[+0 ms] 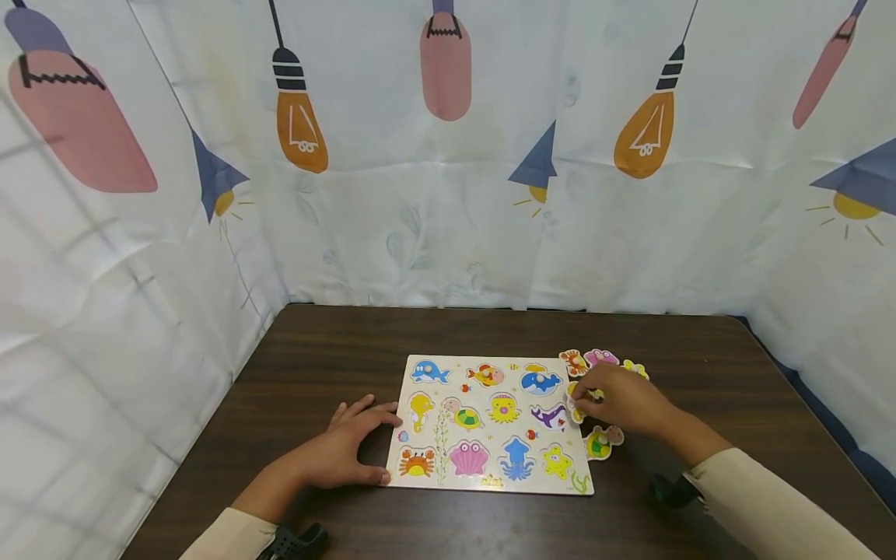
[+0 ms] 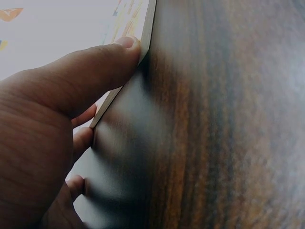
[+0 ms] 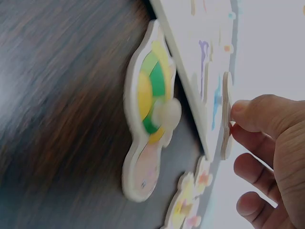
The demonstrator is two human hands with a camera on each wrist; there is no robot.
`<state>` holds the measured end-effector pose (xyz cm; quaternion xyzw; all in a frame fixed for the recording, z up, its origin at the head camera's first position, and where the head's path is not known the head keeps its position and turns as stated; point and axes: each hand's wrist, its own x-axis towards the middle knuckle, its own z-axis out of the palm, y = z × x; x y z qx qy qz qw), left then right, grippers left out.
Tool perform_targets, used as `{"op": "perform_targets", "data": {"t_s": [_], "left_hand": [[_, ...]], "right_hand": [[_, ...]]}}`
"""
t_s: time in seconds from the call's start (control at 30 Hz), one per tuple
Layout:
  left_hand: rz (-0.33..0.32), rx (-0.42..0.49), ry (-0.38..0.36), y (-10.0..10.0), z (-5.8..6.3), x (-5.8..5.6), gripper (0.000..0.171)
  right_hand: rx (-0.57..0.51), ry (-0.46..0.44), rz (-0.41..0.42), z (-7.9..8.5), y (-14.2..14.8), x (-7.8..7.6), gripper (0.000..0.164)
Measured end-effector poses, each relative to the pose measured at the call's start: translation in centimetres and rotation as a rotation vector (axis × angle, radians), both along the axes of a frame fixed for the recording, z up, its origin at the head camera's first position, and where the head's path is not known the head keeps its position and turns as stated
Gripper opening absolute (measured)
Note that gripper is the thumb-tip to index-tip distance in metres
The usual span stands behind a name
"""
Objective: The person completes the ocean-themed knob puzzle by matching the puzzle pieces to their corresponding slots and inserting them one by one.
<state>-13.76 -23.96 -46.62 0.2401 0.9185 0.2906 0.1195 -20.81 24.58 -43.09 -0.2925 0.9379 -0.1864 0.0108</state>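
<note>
A pale puzzle board (image 1: 490,488) with printed sea animals lies flat on the dark wooden table. Spread along its left edge, my left hand (image 1: 350,447) touches it with the fingers, the thumb at the near left corner. In the left wrist view the thumb (image 2: 102,62) rests against the board's rim. At the board's right edge my right hand (image 1: 623,398) pinches a yellow puzzle piece (image 1: 575,414) between thumb and finger; most of its picture is hidden. Edge-on in the right wrist view, this piece (image 3: 227,143) stands tilted up. A turtle piece (image 1: 599,443) with a knob lies just nearer.
Beyond my right hand lie a crab piece (image 1: 574,362), a pink shell piece (image 1: 600,358) and a yellow piece (image 1: 635,369). A white curtain (image 1: 434,233) printed with lamps hangs behind the table (image 1: 336,334) and along its sides.
</note>
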Motion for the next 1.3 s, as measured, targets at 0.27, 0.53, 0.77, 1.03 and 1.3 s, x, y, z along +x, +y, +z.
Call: {"op": "perform_targets", "data": {"t_s": [0.27,0.53,0.77,1.03,1.3], "left_hand": [[-0.011,0.011,0.021,-0.1,0.1,0.0,0.070],[-0.013,0.011,0.023,-0.1,0.1,-0.1,0.070],[-0.010,0.012,0.021,-0.1,0.0,-0.1,0.072],[0.002,-0.003,0.002,0.0,0.1,0.1,0.072],[-0.002,0.005,0.010,0.1,0.0,0.1,0.072]], "right_hand": [[-0.008,0.035,0.054,0.0,-1.8,-0.3,0.008],[-0.013,0.025,0.065,0.2,-3.4,-0.3,0.007],[0.007,0.004,0.060,0.4,-5.0,-0.3,0.007],[0.009,-0.006,0.069,0.4,-6.6,-0.5,0.008],[0.027,0.002,0.078,0.2,-8.0,-0.6,0.007]]}}
